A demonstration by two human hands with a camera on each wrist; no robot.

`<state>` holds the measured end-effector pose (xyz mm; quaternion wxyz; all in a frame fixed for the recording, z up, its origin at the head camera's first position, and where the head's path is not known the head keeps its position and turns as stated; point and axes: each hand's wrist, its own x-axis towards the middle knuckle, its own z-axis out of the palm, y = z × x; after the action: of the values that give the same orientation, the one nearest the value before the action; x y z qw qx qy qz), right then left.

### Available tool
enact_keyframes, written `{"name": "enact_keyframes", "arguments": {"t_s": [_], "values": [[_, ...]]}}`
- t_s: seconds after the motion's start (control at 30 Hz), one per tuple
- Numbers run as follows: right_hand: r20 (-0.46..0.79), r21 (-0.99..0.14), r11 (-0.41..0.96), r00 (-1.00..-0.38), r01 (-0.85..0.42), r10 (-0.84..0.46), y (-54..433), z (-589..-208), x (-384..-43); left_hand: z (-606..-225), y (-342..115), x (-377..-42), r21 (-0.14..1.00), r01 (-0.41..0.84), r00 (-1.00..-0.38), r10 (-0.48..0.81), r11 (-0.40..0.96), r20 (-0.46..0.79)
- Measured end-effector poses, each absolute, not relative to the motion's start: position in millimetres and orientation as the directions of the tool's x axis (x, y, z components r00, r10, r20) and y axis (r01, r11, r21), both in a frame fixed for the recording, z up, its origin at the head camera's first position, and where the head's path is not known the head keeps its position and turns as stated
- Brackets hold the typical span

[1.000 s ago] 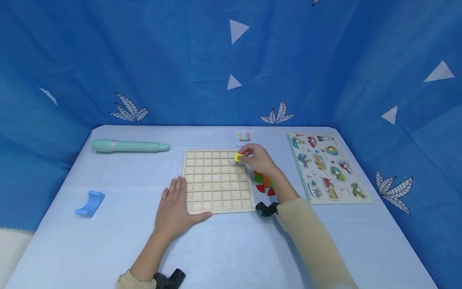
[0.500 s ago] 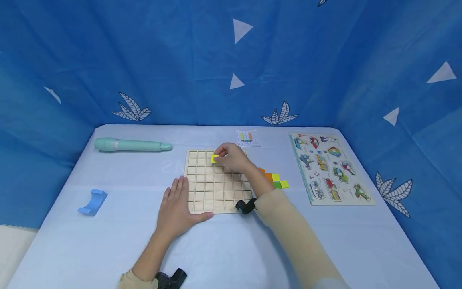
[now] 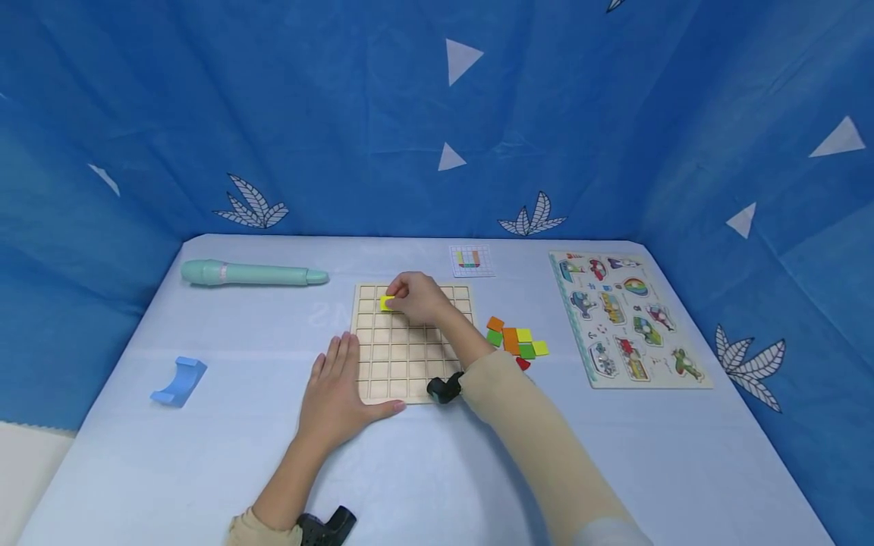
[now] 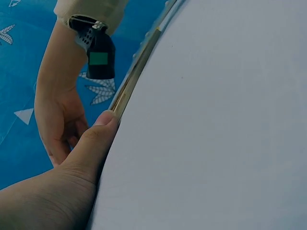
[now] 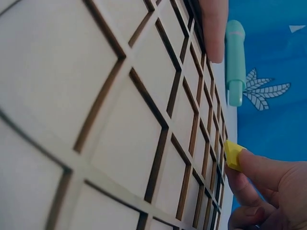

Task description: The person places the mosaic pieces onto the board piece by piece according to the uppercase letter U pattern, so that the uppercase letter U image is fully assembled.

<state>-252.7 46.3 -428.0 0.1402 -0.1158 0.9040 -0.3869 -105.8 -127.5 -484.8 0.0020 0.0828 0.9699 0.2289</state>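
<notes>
A wooden grid board (image 3: 416,353) lies flat on the table. My right hand (image 3: 425,300) pinches a yellow square tile (image 3: 386,304) between thumb and fingertips over the far-left part of the grid. In the right wrist view that yellow tile (image 5: 233,155) is tilted at the grid's surface; whether it touches cannot be told. My left hand (image 3: 334,398) lies flat at the board's near-left corner, fingers straight along the left edge and thumb along the near edge. The left wrist view shows the left thumb (image 4: 98,139) against the board's side.
Orange, green, yellow and red tiles (image 3: 510,340) lie right of the board. Behind it is a small pattern card (image 3: 473,261). A picture puzzle board (image 3: 628,322) lies at the right, a mint microphone-shaped item (image 3: 254,274) at the back left, and a blue curved piece (image 3: 180,382) at the left.
My right hand has carried the yellow tile leftward across the far side of the grid, uncovering the loose tiles at the right. The left hand keeps its place at the board's corner.
</notes>
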Motion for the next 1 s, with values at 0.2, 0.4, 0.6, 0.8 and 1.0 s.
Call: {"name": "enact_keyframes", "arguments": {"t_s": [0.2,0.4,0.6,0.8,1.0], "values": [[-0.168,-0.708,0.699,-0.936,-0.103,-0.309,41.2,-428.4,-252.3,-485.3,-127.3,-106.1,0.435,0.163,-0.986,0.161,0.886,0.041],[-0.162,-0.693,0.711,-0.937,-0.115,-0.31,37.6,-430.9,-253.7,-485.5,-127.2,-106.5,0.431,0.16,-0.986,0.16,0.888,0.037],[-0.151,-0.659,0.74,-0.94,-0.134,-0.305,34.4,-433.4,-253.9,-486.3,-127.4,-106.5,0.426,0.157,-0.987,0.161,0.891,0.026],[-0.15,-0.63,0.763,-0.942,-0.143,-0.3,32.4,-431.8,-252.6,-485.7,-127.2,-106.2,0.436,0.157,-0.987,0.161,0.886,0.027],[-0.161,-0.577,0.802,-0.94,-0.157,-0.3,32.0,-430.8,-252.1,-485.8,-127.4,-106.4,0.434,0.157,-0.986,0.162,0.887,0.026]]}}
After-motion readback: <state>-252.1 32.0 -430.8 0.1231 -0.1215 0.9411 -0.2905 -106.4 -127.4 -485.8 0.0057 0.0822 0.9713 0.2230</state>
